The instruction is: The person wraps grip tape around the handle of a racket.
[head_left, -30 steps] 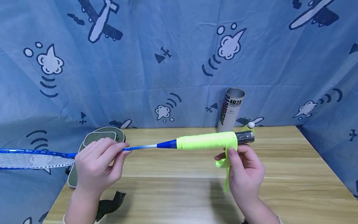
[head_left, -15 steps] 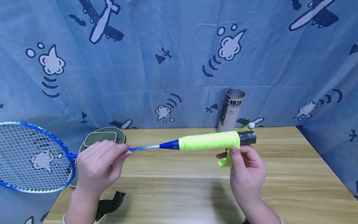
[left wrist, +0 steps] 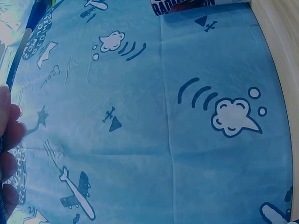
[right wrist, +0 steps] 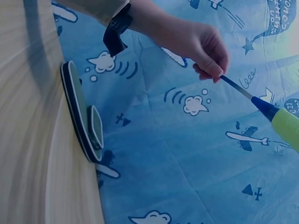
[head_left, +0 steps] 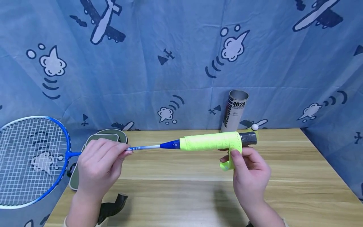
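Note:
My left hand [head_left: 99,164] pinches the thin shaft of a blue and white badminton racket [head_left: 170,144] between thumb and fingers, holding it level above the table. The strung head faces me at the far left. Yellow-green grip tape [head_left: 211,141] winds in overlapping turns round most of the handle, while the black butt end stays bare. Below the handle my right hand [head_left: 250,176] pinches the tape's loose tail, which curls under the fingers. In the right wrist view the left hand [right wrist: 203,51] shows on the shaft; in the left wrist view only its fingertips [left wrist: 11,135] appear.
A shuttlecock tube [head_left: 234,110] marked 402A stands at the table's back edge, with a small white ball-shaped tip [head_left: 254,127] beside it. Behind my left hand lies a green case [head_left: 75,179]. A blue patterned cloth [head_left: 181,63] hangs behind the wooden table [head_left: 175,198].
The racket has turned about its shaft, so its head, edge-on before, now shows its face. The hanging tape tail looks shorter. Both hands have barely shifted.

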Tool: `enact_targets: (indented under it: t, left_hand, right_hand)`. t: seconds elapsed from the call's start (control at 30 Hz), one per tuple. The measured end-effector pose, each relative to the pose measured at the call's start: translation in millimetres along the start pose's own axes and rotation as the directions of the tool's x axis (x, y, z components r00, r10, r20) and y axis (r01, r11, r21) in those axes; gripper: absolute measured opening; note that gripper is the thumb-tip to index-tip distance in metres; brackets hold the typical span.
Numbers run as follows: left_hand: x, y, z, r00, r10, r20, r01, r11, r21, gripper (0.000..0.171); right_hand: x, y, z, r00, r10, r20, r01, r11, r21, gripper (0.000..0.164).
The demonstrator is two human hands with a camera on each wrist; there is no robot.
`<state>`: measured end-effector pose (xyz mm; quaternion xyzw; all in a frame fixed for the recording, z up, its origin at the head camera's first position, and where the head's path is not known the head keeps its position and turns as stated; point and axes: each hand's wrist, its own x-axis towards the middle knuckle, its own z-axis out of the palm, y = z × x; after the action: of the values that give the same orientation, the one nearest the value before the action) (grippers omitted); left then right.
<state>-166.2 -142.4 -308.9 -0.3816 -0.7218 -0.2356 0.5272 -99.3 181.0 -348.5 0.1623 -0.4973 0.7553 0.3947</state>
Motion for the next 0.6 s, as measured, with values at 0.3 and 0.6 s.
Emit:
enact_targets:
  t: [0.3,0.6]
  left_hand:
    - [3.6,1.4,3.5,0.994,0.074,-0.085,-0.079,0.995,-0.055,0.037]
    - [-1.1,-1.8,2.1,0.995,0.072,-0.071,-0.077,0.994,-0.072,0.037]
  right_hand:
    - [1.3,-2.0,1.3,0.999,0.004,-0.054,-0.003,1.0,0.015,0.011]
    - [-0.8,1.0,-2.6,1.0,-0.021,0.001,0.021,0.996,0.092,0.014]
